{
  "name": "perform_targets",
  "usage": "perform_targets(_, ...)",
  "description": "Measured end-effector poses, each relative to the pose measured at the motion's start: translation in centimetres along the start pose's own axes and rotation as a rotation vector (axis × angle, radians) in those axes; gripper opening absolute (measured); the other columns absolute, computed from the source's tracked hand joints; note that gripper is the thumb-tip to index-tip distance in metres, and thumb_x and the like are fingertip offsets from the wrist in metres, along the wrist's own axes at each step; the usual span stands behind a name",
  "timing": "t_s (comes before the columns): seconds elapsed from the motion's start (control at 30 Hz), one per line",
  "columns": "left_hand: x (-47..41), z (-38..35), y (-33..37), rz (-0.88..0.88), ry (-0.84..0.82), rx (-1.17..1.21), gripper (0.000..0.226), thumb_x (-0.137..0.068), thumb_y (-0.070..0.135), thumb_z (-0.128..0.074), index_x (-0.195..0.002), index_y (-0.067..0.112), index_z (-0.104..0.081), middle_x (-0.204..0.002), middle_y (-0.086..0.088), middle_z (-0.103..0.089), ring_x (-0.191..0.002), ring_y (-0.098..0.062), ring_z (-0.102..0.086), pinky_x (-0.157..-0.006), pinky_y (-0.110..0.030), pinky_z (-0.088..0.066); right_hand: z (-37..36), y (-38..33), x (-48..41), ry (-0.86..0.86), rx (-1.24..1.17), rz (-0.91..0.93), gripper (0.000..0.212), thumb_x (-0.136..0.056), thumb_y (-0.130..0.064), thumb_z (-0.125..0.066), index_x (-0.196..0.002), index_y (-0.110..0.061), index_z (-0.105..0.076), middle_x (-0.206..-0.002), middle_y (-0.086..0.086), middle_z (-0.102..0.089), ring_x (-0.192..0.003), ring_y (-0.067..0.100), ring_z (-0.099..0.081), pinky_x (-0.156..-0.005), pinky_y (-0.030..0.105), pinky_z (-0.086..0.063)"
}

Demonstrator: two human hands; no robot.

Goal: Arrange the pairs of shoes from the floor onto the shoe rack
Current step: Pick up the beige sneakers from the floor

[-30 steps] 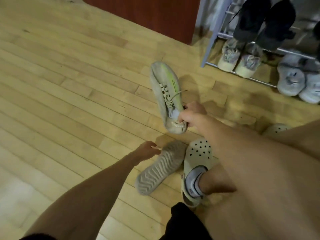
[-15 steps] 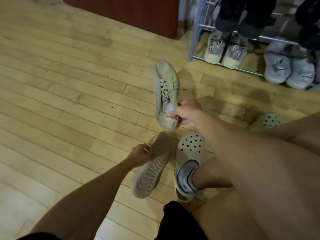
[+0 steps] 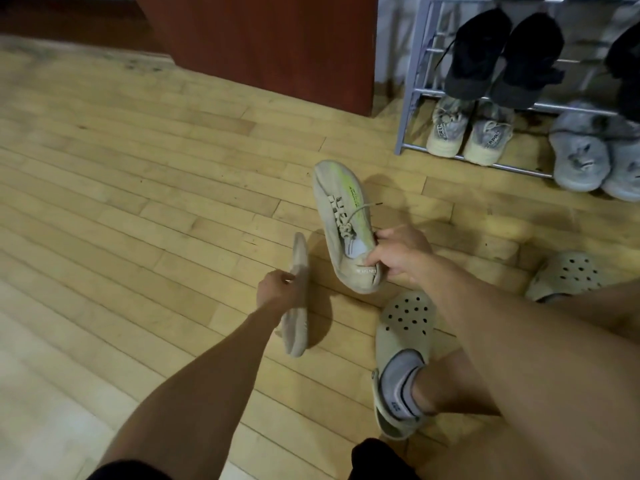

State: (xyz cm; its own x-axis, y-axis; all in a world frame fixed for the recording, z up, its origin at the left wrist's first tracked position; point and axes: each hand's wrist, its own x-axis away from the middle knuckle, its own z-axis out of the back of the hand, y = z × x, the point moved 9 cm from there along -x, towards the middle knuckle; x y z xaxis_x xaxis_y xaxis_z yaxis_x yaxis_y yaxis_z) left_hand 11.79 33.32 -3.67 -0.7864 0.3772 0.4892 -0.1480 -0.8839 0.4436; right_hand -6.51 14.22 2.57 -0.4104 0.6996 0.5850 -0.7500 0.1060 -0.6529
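The right hand (image 3: 398, 258) grips a beige sneaker (image 3: 343, 223) by its heel, off the floor; the left hand (image 3: 277, 289) clasps its mate (image 3: 298, 306) edge-on. The rack (image 3: 412, 95) stands far right.

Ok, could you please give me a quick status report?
Right hand holds beige green-striped sneaker. Left hand holds its beige mate. Grey metal shoe rack ahead, nothing blocking.

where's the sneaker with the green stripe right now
In the head view, the green-striped sneaker is centre frame, held at its heel by the right hand, above the floor, short of the shoe rack.
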Motion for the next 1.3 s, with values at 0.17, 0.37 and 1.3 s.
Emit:
perform_targets(0.17, 1.6, -4.7, -0.4, 0.019, -0.342, 0.427, 0.034, -0.085, 0.005, -0.058, -0.118, 0.009, -0.064, -0.109, -0.007, -0.068, -0.087, -0.018, -0.066, -0.081, -0.03, -0.056, 1.1, -0.1, -0.3, -0.017, 0.166, 0.025, 0.06, -0.06, -0.009, -0.081, -0.118, -0.023, -0.069, -0.095, 0.003, -0.076, -0.075, 0.021, -0.073, -0.071, 0.037, -0.062)
perform_targets(0.37, 1.6, -3.8, -5.7, 0.115, -0.27, 0.197, 0.046, -0.085, 0.028, -0.065, -0.127, 0.011, -0.054, -0.102, -0.007, -0.061, -0.092, -0.023, -0.057, -0.081, -0.038, -0.05, 0.9, 1.7, -0.8, -0.033, 0.251, -0.049, 0.04, -0.066, -0.006, -0.08, -0.105, -0.011, -0.072, -0.089, 0.01, -0.075, -0.071, 0.024, -0.072, -0.069, 0.039, -0.063)
perform_targets(1.3, 5.0, -0.8, 1.9, 0.313, -0.341, 1.04, 0.019, -0.076, 0.014, -0.076, -0.081, 0.003, -0.061, -0.072, -0.009, -0.059, -0.063, -0.02, -0.055, -0.05, -0.026, -0.051, 5.2, -3.5, 2.3, 0.07, 0.22, 0.022, 0.019, -0.071, -0.009, -0.078, -0.089, -0.008, -0.074, -0.085, 0.009, -0.074, -0.072, 0.022, -0.071, -0.067, 0.033, -0.062)
